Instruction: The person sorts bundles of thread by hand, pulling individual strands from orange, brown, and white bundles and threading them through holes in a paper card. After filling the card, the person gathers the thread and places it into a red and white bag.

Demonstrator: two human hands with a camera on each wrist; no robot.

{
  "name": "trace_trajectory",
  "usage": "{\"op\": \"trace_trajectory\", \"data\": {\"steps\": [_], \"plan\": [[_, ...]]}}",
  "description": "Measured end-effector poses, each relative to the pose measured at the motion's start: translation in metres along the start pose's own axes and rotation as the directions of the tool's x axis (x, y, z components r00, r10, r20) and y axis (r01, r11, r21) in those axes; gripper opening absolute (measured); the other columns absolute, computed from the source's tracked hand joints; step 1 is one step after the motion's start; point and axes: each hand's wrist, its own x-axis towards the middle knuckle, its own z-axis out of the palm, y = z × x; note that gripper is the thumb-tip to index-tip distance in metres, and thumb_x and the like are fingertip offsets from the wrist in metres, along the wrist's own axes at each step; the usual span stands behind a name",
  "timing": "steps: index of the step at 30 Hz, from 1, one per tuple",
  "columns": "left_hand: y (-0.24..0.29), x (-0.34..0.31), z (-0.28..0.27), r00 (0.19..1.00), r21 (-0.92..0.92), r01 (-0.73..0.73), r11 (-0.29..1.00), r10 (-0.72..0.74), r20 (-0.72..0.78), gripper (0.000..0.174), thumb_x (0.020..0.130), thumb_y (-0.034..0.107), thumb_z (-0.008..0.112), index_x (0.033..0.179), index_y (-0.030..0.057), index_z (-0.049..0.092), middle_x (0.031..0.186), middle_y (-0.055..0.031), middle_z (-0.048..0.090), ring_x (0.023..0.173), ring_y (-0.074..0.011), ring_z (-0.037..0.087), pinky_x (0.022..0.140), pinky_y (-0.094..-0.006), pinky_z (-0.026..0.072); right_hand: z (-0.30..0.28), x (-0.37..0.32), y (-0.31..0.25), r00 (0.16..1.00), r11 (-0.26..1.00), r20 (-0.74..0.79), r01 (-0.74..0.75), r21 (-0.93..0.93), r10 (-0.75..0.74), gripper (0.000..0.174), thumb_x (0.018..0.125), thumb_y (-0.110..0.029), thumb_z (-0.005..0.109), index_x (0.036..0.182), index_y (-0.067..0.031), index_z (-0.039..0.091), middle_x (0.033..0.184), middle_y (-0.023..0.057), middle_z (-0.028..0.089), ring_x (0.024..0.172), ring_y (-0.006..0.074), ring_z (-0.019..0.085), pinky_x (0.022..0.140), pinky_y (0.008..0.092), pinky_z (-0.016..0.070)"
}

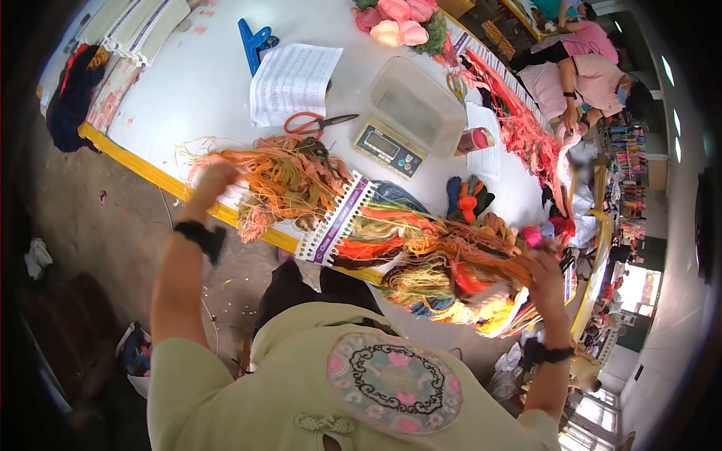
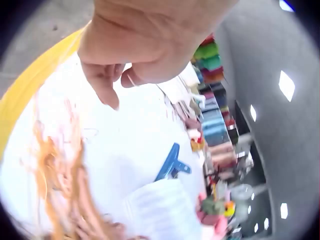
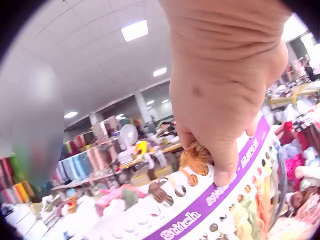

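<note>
My left hand (image 1: 214,184), blurred in the head view, hovers at the table's front edge beside a bundle of orange and brown embroidery threads (image 1: 301,177). In the left wrist view its fingers bend downward above the white tabletop; whether they pinch a strand I cannot tell. My right hand (image 1: 545,274) grips a white punched thread card (image 3: 165,220) with a purple strip, thumb pressed on the strip. Looped threads (image 3: 195,161) hang through the holes of that card. Between the hands lies another punched card (image 1: 335,218), with multicoloured threads (image 1: 444,263) stretching toward my right hand.
Red-handled scissors (image 1: 304,124), a printed sheet (image 1: 293,83), a blue clip (image 1: 254,45), a digital scale (image 1: 389,148) and a plastic tub (image 1: 417,105) lie behind the threads. Pink yarn balls (image 1: 398,19) sit farther back. Another person (image 1: 594,83) works across the table.
</note>
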Motion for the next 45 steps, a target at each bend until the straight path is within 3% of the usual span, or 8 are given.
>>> {"op": "trace_trajectory", "data": {"steps": [6,13,18,22,27,35,39,45], "plan": [[-0.021,-0.049,0.203,0.883,0.457,0.087,0.885,-0.281,0.376,0.028,0.075,0.027,0.073,0.086,0.0014,0.067,0.078,-0.0120,0.067,0.076,-0.0217,0.070,0.060,-0.0321,0.0525,0.133,0.137,-0.096,0.869,0.874,0.090,0.481,0.070,-0.486,0.022,0.079,-0.015,0.057,0.100,-0.0135,0.064,0.102,0.0038,0.059,0.100,0.0233,0.057,0.091,0.0397,0.0434],[-0.003,-0.098,0.214,0.836,0.170,-0.496,0.852,0.415,0.361,0.014,0.079,0.010,0.065,0.090,0.0017,0.063,0.086,-0.0128,0.064,0.076,-0.0240,0.061,0.068,-0.0358,0.0471,0.238,0.213,-0.176,0.832,0.840,0.174,0.478,0.255,-0.526,0.035,0.078,-0.012,0.062,0.112,-0.0134,0.052,0.114,0.0048,0.056,0.104,0.0252,0.060,0.093,0.0449,0.0424],[-0.029,-0.096,0.202,0.798,0.075,-0.492,0.867,0.415,0.437,0.034,0.081,0.007,0.056,0.115,0.0069,0.065,0.096,-0.0156,0.066,0.089,-0.0297,0.063,0.081,-0.0383,0.0491,0.183,0.203,-0.170,0.772,0.819,0.300,0.571,0.062,-0.560,0.019,0.078,-0.013,0.061,0.097,-0.0168,0.059,0.103,-0.0013,0.057,0.099,0.0202,0.058,0.086,0.0445,0.0393],[0.015,-0.053,0.234,0.790,0.689,-0.604,0.400,0.184,0.585,0.038,0.087,0.019,0.060,0.125,0.0157,0.060,0.120,-0.0180,0.061,0.110,-0.0274,0.060,0.098,-0.0444,0.0428,0.095,0.167,-0.156,0.733,0.738,0.088,0.668,0.098,-0.675,0.021,0.076,-0.013,0.059,0.095,-0.0202,0.063,0.099,-0.0027,0.057,0.098,0.0189,0.056,0.086,0.0423,0.0361],[0.067,-0.028,0.191,0.659,0.215,-0.742,0.635,0.632,0.408,0.036,0.090,0.023,0.058,0.125,0.0127,0.059,0.119,-0.0140,0.062,0.108,-0.0264,0.061,0.097,-0.0428,0.0447,-0.001,0.090,-0.072,0.919,0.925,0.135,0.351,0.145,-0.370,0.028,0.067,0.000,0.065,0.092,-0.0143,0.062,0.104,0.0011,0.059,0.100,0.0243,0.056,0.088,0.0413,0.0389],[0.066,0.004,0.013,0.901,-0.155,-0.410,0.899,0.426,0.085,0.036,0.095,0.029,0.056,0.124,0.0079,0.057,0.118,-0.0076,0.063,0.105,-0.0248,0.062,0.095,-0.0402,0.0477,0.006,-0.074,0.105,0.872,0.863,0.330,-0.447,0.234,0.361,0.038,0.063,0.004,0.075,0.098,-0.0026,0.060,0.112,0.0109,0.058,0.106,0.0307,0.056,0.091,0.0341,0.0465],[-0.065,0.074,-0.109,0.897,-0.084,-0.284,0.955,0.234,-0.376,0.027,0.096,0.014,0.052,0.119,0.0022,0.058,0.102,-0.0104,0.065,0.093,-0.0174,0.063,0.079,-0.0319,0.0525,0.020,-0.054,0.073,0.938,0.928,0.227,-0.308,0.209,0.260,0.040,0.064,0.005,0.074,0.101,-0.0029,0.062,0.111,0.0103,0.060,0.110,0.0304,0.055,0.088,0.0354,0.0473],[-0.024,-0.049,0.061,0.920,-0.277,0.003,0.961,-0.112,-0.376,0.019,0.085,0.016,0.064,0.095,0.0006,0.064,0.079,-0.0127,0.067,0.073,-0.0189,0.066,0.061,-0.0349,0.0517,0.042,0.075,-0.050,0.959,0.968,0.127,0.251,0.025,-0.253,0.025,0.070,-0.006,0.064,0.093,-0.0135,0.064,0.108,0.0030,0.059,0.105,0.0261,0.057,0.090,0.0445,0.0418]]}}
